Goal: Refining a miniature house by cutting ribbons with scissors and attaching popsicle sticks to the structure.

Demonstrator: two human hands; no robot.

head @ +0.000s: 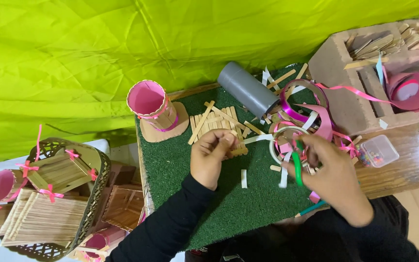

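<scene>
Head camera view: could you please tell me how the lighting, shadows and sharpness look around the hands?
Head view: soft, even light, tinted by the yellow-green cloth; only faint shadows on the green mat; the left hand is fairly sharp on the stick panel; the right hand with the green-handled scissors is slightly motion-blurred; no harsh glare.

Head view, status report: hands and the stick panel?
Left hand pinching stick panel edge. Right hand gripping green-handled scissors. Paper strips, ribbon littering the mat.
</scene>
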